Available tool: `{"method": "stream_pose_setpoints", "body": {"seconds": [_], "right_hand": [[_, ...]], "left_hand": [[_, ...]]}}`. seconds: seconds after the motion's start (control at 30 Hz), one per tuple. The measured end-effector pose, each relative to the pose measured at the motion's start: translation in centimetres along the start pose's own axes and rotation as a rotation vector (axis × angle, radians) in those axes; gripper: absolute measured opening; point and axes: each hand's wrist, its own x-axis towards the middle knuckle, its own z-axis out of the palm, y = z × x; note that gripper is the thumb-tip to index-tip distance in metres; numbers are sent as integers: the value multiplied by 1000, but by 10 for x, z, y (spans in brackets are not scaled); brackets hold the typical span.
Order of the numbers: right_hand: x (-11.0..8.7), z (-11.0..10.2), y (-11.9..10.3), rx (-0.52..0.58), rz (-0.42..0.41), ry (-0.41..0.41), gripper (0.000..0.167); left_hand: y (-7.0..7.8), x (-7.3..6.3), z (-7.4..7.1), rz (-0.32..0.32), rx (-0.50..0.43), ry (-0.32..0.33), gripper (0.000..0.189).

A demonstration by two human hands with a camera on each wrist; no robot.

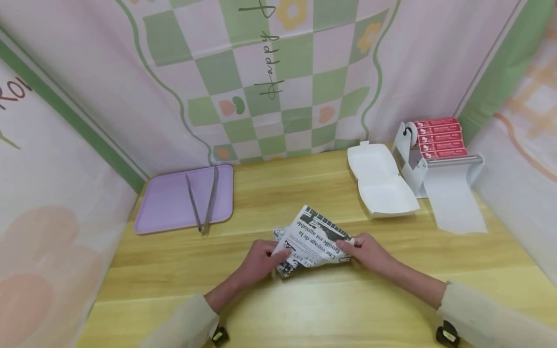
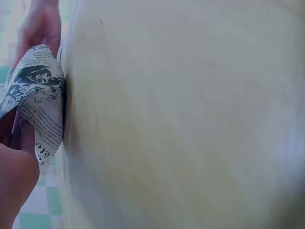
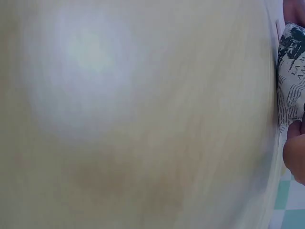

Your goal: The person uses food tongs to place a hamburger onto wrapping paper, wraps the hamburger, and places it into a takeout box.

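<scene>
A folded sheet of newspaper-print wrapping paper [image 1: 314,240] is held just over the front middle of the wooden table, tilted, with a pointed corner at its far side. My left hand [image 1: 260,261] grips its left end, thumb on top of the print. At the opposite end my right hand [image 1: 367,250] pinches the edge between thumb and fingers. In the left wrist view the paper [image 2: 40,90] bulges between both hands; whether anything lies inside is hidden. Only part of the paper [image 3: 291,71] shows in the right wrist view.
A purple tray [image 1: 167,203] with metal tongs [image 1: 211,203] lies at the back left. An opened white clamshell box [image 1: 387,193] stands at the back right, beside a dispenser [image 1: 409,162] with a roll of red labels [image 1: 440,137]. Printed curtains [image 1: 300,58] hang behind and at both sides.
</scene>
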Motion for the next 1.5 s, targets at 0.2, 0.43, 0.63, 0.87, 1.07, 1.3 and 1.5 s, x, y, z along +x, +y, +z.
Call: {"method": "stream_pose_setpoints", "body": {"seconds": [0.2, 0.43, 0.63, 0.87, 1.07, 1.3, 1.5], "right_hand": [[3, 6, -2, 138, 110, 34, 40], [7, 11, -9, 245, 136, 40, 36], [10, 14, -12, 278, 179, 53, 33], [11, 18, -15, 242, 215, 78, 32], [12, 24, -18, 194, 258, 129, 29], [13, 25, -19, 191, 267, 152, 29], [13, 26, -23, 148, 261, 147, 32]], "left_hand": [[-3, 4, 5, -151, -58, 87, 37], [2, 7, 12, -366, -207, 219, 22], [4, 6, 13, -456, -222, 291, 34], [0, 5, 6, -455, -96, 248, 41], [-2, 4, -9, -457, -186, 179, 32], [-6, -14, -18, -276, -32, -77, 28], [-3, -14, -22, -147, 220, -98, 15]]}}
